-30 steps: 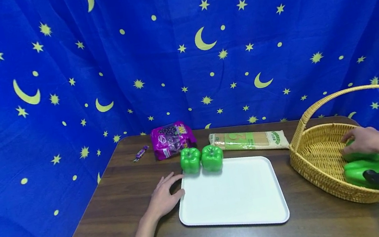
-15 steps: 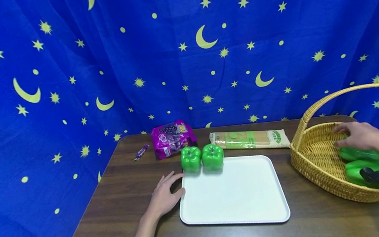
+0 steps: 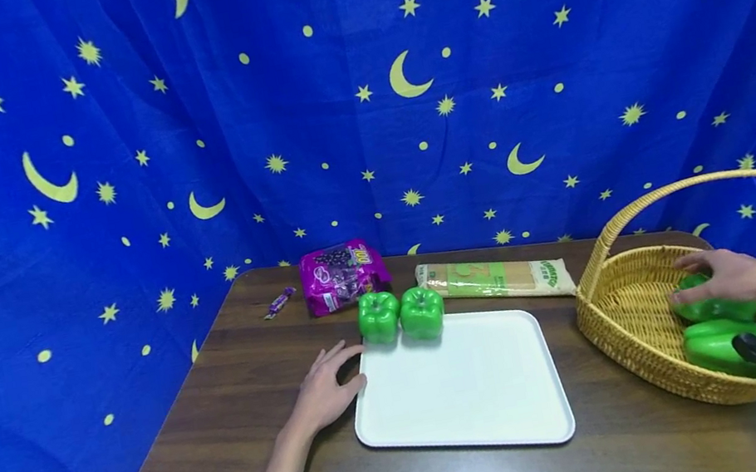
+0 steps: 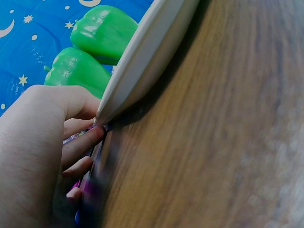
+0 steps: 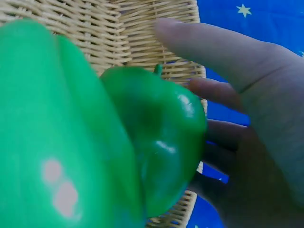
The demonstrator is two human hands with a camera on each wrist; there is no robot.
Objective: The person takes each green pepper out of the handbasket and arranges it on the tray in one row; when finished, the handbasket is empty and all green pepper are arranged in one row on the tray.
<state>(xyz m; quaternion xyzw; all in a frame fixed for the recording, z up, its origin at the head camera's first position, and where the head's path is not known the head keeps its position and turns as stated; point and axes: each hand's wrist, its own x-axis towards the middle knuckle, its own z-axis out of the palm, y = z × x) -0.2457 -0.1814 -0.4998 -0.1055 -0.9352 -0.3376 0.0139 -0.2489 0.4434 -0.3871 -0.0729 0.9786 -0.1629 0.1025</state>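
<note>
In the head view my left hand (image 3: 329, 390) is beside the white tray (image 3: 463, 398), its spread fingers touching the left rim. The left wrist view shows the fingertips against the tray's edge (image 4: 137, 66). Two green bell peppers (image 3: 379, 318) (image 3: 422, 314) stand at the tray's far left corner. My right hand (image 3: 739, 282) reaches into the wicker basket (image 3: 632, 343), over a green bell pepper (image 3: 717, 307). The right wrist view has the thumb apart from this pepper (image 5: 161, 137) and the other fingers along its far side. Another bell pepper (image 3: 727, 347) lies nearer in the basket.
A purple candy bag (image 3: 343, 276) lies behind the tray, with one wrapped candy (image 3: 279, 302) to its left. A flat pack of noodles (image 3: 495, 278) lies along the table's back. The basket's tall handle (image 3: 702, 180) arches near my right arm. A blue starry curtain (image 3: 355, 105) hangs behind.
In the basket, my right hand lifts off the far pepper, shifts left, then comes back over it with thumb and fingers spread. The left hand and tray stay in place.
</note>
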